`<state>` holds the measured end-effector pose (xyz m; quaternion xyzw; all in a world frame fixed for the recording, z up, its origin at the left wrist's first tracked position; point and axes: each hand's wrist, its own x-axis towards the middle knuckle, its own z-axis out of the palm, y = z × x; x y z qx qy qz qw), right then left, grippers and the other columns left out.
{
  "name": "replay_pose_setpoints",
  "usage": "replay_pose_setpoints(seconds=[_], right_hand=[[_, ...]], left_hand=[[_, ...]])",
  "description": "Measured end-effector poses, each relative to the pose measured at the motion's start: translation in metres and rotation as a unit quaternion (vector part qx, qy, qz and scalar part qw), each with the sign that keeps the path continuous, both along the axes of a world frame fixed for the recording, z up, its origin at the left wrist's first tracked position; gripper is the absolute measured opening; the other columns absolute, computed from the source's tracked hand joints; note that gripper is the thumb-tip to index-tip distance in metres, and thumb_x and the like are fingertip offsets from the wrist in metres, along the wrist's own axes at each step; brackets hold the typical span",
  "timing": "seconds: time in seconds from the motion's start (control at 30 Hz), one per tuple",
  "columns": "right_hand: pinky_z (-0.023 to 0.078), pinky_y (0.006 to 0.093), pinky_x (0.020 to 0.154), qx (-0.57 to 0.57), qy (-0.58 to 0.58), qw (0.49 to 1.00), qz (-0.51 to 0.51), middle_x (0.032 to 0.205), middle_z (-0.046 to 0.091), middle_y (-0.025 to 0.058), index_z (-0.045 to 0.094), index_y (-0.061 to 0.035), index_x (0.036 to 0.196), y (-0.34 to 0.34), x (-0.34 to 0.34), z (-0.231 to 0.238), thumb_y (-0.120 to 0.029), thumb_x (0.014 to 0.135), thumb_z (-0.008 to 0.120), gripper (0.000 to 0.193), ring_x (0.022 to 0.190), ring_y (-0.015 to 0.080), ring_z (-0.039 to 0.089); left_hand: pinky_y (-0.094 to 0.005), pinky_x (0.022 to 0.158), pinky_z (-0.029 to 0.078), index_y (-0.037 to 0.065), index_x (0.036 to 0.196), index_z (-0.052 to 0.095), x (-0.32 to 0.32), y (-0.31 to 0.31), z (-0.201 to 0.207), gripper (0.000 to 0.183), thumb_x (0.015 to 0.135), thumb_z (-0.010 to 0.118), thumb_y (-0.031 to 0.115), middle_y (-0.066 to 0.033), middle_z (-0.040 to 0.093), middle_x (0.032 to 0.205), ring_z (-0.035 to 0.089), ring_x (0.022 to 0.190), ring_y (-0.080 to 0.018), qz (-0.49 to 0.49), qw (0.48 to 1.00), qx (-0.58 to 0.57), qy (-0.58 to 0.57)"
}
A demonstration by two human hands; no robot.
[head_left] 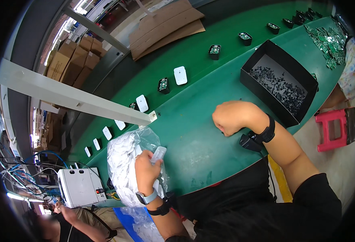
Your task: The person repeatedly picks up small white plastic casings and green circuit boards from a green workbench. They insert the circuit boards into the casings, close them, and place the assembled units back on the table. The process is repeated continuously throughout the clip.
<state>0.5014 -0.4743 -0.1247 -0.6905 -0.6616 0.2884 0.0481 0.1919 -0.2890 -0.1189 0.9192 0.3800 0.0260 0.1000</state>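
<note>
My left hand (146, 171) pinches a small white plastic cover (159, 153) between thumb and fingers. It is at the right side of a see-through plastic bag (149, 139) filled with white plastic pieces (122, 163). Over the green table (193, 153), my right hand (237, 117) is curled closed with its knuckles up. Whatever it may hold is hidden under the fingers. Beyond my right hand stands a black box (277, 82) with many small black parts (280, 86) in it.
Along the green conveyor belt (201, 36) runs a row of black housings (214, 51) with circuit boards, some topped by white covers (180, 75). A pale metal bar (80, 94) crosses at left. Green boards (328, 44) lie far right. Two other people sit nearby.
</note>
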Motion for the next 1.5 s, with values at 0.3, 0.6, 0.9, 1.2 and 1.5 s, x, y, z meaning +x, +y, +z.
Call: replay_pose_setpoints(seconds=[0.3,0.6,0.9,1.2,1.5], right_hand=[[0.048,0.0384,0.054,0.007,0.074,0.996,-0.042,0.063,0.066,0.0103,0.071,-0.0034,0.074,0.004,0.014,-0.002,-0.013,0.065,0.072,0.013,0.059,0.0264,0.063],[0.048,0.0347,0.056,0.336,0.200,0.917,-0.080,0.065,0.062,0.0077,0.065,-0.0022,0.072,0.018,0.024,0.002,-0.010,0.069,0.069,0.009,0.059,0.0235,0.059],[0.050,0.0361,0.060,0.479,0.117,0.863,-0.112,0.068,0.063,0.0061,0.065,-0.0044,0.073,0.027,0.008,-0.004,-0.010,0.070,0.071,0.008,0.066,0.0249,0.060],[0.051,0.0341,0.057,0.454,0.187,0.863,-0.117,0.072,0.065,0.0084,0.067,-0.0031,0.080,0.031,-0.010,-0.007,-0.009,0.076,0.070,0.008,0.062,0.0233,0.063],[0.051,0.0327,0.055,0.415,0.188,0.873,-0.174,0.075,0.066,0.0093,0.067,-0.0017,0.084,0.029,-0.012,0.001,-0.009,0.084,0.070,0.008,0.059,0.0231,0.062]], left_hand=[[-0.0315,0.071,0.054,-0.001,0.112,0.054,0.097,-0.045,0.029,0.024,0.091,0.064,0.000,-0.0102,0.066,0.097,0.067,0.083,-0.0190,0.006,0.778,-0.404,-0.481],[-0.0296,0.066,0.052,-0.004,0.122,0.053,0.163,-0.037,-0.044,0.027,0.095,0.058,0.001,-0.0115,0.066,0.100,0.065,0.077,-0.0164,-0.022,0.654,-0.590,-0.473],[-0.0262,0.071,0.051,-0.005,0.134,0.053,0.155,-0.050,-0.034,0.042,0.092,0.060,-0.004,-0.0098,0.067,0.107,0.064,0.085,-0.0143,-0.039,0.720,-0.529,-0.446],[-0.0358,0.097,0.050,-0.007,0.134,0.052,0.159,-0.053,-0.037,0.037,0.098,0.056,0.002,-0.0146,0.061,0.125,0.061,0.114,-0.0214,0.004,0.550,-0.604,-0.577],[-0.0277,0.085,0.054,-0.012,0.127,0.054,0.160,-0.057,-0.037,0.031,0.096,0.058,-0.004,-0.0084,0.059,0.114,0.064,0.099,-0.0171,-0.055,0.710,-0.437,-0.549]])
